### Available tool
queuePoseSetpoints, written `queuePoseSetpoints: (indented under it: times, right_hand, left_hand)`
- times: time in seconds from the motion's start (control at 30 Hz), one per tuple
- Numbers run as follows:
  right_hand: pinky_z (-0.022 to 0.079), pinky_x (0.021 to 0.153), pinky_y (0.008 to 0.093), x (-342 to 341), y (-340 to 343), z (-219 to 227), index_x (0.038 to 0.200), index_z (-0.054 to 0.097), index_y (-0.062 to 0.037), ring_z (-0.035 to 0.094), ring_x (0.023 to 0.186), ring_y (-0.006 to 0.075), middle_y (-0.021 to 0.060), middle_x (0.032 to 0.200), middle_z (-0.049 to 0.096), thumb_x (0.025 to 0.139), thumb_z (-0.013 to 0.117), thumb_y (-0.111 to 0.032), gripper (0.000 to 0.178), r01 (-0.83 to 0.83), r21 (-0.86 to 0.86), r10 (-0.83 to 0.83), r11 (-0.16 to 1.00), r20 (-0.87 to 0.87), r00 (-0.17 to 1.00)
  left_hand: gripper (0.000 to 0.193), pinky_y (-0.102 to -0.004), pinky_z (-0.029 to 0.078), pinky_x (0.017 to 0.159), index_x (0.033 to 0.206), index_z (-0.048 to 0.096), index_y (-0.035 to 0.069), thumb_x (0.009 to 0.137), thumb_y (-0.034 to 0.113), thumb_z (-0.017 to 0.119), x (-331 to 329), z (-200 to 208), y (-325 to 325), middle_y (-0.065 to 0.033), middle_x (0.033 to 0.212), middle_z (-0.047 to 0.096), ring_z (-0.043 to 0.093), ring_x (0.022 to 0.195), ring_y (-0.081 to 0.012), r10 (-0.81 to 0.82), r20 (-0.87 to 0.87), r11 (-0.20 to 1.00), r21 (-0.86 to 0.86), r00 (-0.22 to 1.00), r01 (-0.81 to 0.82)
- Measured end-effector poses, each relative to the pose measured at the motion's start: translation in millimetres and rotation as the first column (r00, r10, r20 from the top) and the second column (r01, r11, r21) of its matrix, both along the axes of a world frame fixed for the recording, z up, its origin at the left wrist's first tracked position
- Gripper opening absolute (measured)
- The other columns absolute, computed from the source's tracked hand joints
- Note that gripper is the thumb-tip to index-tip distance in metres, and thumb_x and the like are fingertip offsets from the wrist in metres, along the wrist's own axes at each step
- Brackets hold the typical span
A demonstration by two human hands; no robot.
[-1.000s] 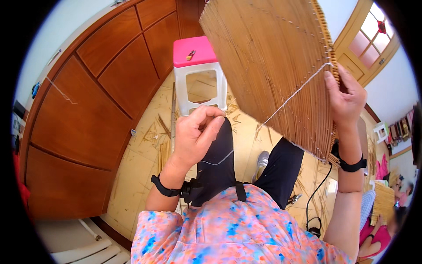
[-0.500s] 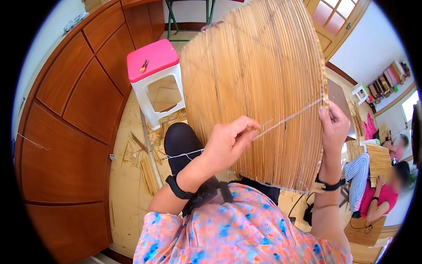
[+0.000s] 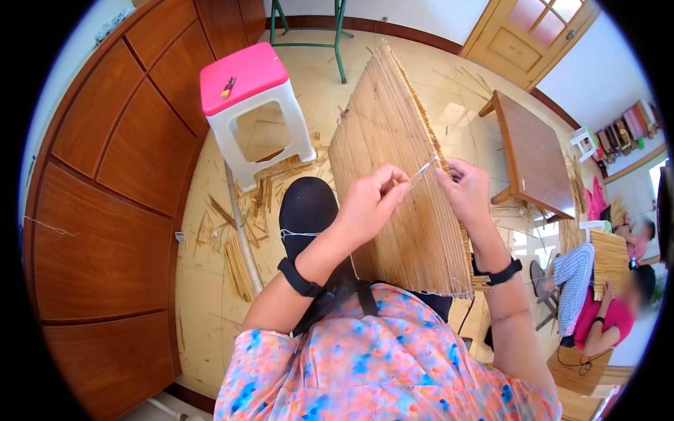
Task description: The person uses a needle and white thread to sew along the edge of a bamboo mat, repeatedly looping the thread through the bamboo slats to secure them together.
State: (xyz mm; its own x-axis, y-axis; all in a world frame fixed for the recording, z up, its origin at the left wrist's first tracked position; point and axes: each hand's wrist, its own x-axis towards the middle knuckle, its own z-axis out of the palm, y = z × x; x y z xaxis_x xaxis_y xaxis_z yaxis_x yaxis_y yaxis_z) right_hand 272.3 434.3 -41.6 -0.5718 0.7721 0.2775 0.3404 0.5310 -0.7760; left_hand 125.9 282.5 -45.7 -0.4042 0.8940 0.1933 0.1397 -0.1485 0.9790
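A stiff mat of thin straw-coloured stalks [image 3: 393, 140] stands tilted over my lap, its thick right edge turned toward view. My left hand [image 3: 372, 205] is closed in a pinch on a white thread [image 3: 424, 170] in front of the mat. A short stretch of that thread runs to the mat's right edge. There my right hand [image 3: 463, 193] pinches the edge between thumb and fingers, close to the thread. Pale string [image 3: 300, 234] also loops round my black-clad knee [image 3: 306, 203]. The far face of the mat is hidden.
A pink-topped white stool [image 3: 246, 81] with a small red-and-yellow tool [image 3: 228, 88] stands at left, by wooden cabinets [image 3: 105, 231]. Stalk scraps [image 3: 240, 270] and a pole [image 3: 243, 235] lie on the floor. Right: a low wooden table [image 3: 530, 147] and a seated person in pink [image 3: 604, 319].
The mat has swung round from nearly face-on to a steep slant, showing its edge. My right hand has moved left with it, and the thread between my hands is shorter.
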Motion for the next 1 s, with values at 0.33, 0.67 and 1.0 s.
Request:
queuePoseSetpoints:
  times: [0.33,0.67,1.0]
  right_hand:
    - [0.048,0.055,0.0297,-27.3,6.5,-33.8,0.097,0.071,0.0001,0.057,0.052,0.0172,0.0100,0.063,0.065,0.081,0.073,-0.021,0.027,0.039,0.073,-0.054,0.997,0.226,0.973]
    - [0.050,0.063,0.0244,-30.9,-1.4,-37.8,0.097,0.070,0.0027,0.063,0.067,0.0086,0.0104,0.074,0.069,0.088,0.066,-0.012,0.018,0.048,-0.045,-0.045,0.998,0.052,0.998]
    - [0.050,0.064,0.0245,-26.2,-1.5,-31.1,0.099,0.068,0.0070,0.062,0.070,0.0082,0.0074,0.076,0.069,0.087,0.067,-0.008,0.019,0.157,-0.105,-0.154,0.982,0.037,0.987]
  left_hand:
    - [0.007,-0.0222,0.037,0.049,0.098,0.057,0.005,0.096,0.012,0.056,-19.4,-46.9,55.8,0.0001,0.063,0.058,0.048,0.053,-0.0055,-0.004,0.151,0.990,-0.137,0.989,0.025]
    - [0.016,-0.0353,0.052,0.067,0.096,0.058,0.002,0.088,0.013,0.066,-16.3,-59.9,49.6,-0.0137,0.077,0.065,0.066,0.073,-0.0290,0.010,-0.367,1.000,-0.024,0.930,-0.020]
    - [0.030,-0.0463,0.047,0.089,0.106,0.063,0.001,0.084,0.020,0.068,-319.0,-57.3,-5.4,-0.0213,0.103,0.062,0.058,0.101,-0.0386,0.493,-0.804,0.652,0.088,0.333,-0.753]
